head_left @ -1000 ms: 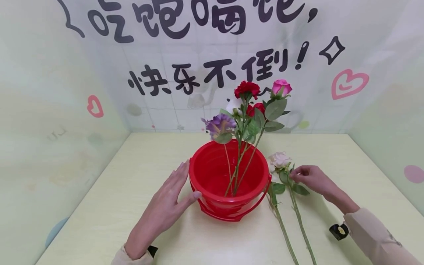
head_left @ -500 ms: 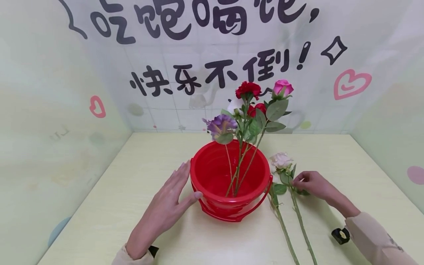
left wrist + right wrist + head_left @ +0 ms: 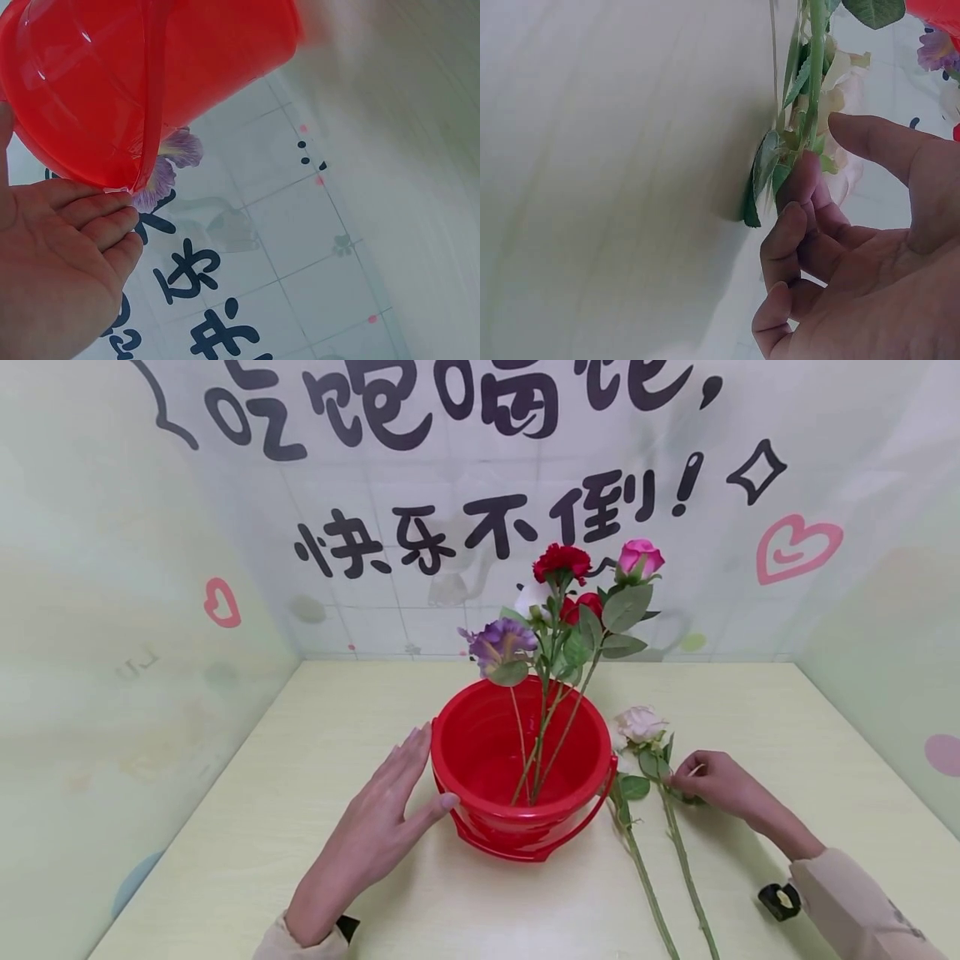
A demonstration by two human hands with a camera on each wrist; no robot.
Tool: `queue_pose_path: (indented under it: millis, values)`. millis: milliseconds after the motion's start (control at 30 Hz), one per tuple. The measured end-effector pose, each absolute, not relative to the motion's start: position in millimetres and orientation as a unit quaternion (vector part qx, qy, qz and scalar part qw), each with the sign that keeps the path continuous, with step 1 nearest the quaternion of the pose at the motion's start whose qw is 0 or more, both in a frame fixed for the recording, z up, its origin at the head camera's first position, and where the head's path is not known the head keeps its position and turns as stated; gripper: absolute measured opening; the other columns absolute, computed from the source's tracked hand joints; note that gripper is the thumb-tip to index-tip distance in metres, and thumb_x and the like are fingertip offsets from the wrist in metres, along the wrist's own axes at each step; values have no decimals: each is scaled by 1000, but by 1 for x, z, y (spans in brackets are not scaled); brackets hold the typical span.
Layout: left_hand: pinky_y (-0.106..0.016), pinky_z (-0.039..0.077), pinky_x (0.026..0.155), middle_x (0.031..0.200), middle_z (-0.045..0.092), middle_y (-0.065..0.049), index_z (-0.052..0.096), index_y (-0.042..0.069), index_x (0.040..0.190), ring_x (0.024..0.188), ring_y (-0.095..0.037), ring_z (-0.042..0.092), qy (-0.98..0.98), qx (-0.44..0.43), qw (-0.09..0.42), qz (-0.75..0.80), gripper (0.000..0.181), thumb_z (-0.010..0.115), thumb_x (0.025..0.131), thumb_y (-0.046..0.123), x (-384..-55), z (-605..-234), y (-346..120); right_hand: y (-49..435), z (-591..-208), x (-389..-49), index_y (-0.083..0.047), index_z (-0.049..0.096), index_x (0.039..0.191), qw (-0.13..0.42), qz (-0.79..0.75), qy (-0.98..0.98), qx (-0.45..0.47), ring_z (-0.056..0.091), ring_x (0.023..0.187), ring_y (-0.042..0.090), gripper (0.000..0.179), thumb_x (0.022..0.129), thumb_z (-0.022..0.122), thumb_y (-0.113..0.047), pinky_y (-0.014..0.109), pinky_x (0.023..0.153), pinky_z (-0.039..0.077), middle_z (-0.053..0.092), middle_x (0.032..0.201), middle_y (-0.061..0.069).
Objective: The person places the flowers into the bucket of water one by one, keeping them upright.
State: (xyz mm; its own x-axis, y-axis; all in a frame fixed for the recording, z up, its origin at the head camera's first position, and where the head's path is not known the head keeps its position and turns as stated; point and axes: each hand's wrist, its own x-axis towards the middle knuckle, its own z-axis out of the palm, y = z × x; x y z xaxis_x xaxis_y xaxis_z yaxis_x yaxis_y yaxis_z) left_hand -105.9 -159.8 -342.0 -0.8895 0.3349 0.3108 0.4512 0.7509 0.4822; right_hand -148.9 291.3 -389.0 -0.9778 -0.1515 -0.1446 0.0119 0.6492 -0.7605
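Note:
A red plastic bucket (image 3: pixel 480 810) stands on the table, holding several artificial flowers. Against its left side my left hand (image 3: pixel 382 802) rests with extended fingers, the thumb near the front rim; the left wrist view shows the palm (image 3: pixel 60 255) beside the bucket. To the right of the bucket, a pale pink rose (image 3: pixel 640 725) lies beside another stemmed flower (image 3: pixel 637 860), whose head is mostly hidden. My right hand (image 3: pixel 720 785) has curled fingers at the pink rose's upper stem (image 3: pixel 817 82), among its leaves, with the thumb standing slightly apart in the right wrist view.
In the bucket are a red carnation (image 3: pixel 561 562), a bright pink rose (image 3: pixel 639 560), a purple flower (image 3: pixel 501 643), a red rose (image 3: pixel 581 608) and a white flower (image 3: pixel 531 600). The bucket's handle (image 3: pixel 581 831) hangs at the front. Printed walls enclose the wooden table (image 3: pixel 315 718).
My right hand has moved slightly toward me and to the right, and the pale pink rose has shifted a little right. My left hand stays at the bucket.

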Motion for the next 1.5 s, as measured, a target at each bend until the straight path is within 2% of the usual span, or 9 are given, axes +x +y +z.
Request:
queue_pose_path:
  millis: [267, 500, 1033, 1500]
  values:
    - [-54, 36, 116, 169, 28, -4, 27, 15, 165, 155, -28, 25, -931, -211, 100, -282, 87, 64, 98, 56, -106, -342, -160, 288, -394, -148, 1, 70, 81, 115, -410, 903, -52, 50, 66, 15, 24, 99, 69, -15, 26, 56, 40, 61, 72, 0]
    - [-54, 36, 116, 169, 27, -3, 26, 16, 165, 155, -29, 25, -928, -218, 103, -284, 87, 63, 98, 57, -107, -343, -160, 283, -395, -146, -3, 68, 76, 119, -414, 901, -52, 44, 62, 12, 25, 97, 71, -16, 25, 54, 37, 53, 67, -2]
    - [-54, 35, 117, 169, 28, -4, 26, 16, 166, 155, -29, 25, -925, -225, 106, -288, 86, 64, 99, 56, -107, -343, -160, 282, -396, -142, 3, 75, 90, 106, -457, 883, -7, 51, 74, 14, 23, 98, 68, -18, 28, 65, 44, 65, 78, 0]
    - [-54, 35, 117, 169, 29, -6, 26, 15, 165, 155, -29, 25, -927, -219, 105, -286, 87, 63, 98, 57, -107, -342, -160, 281, -397, -141, 5, 73, 97, 100, -495, 863, 5, 55, 79, 13, 22, 100, 67, -16, 28, 67, 44, 65, 84, -1]
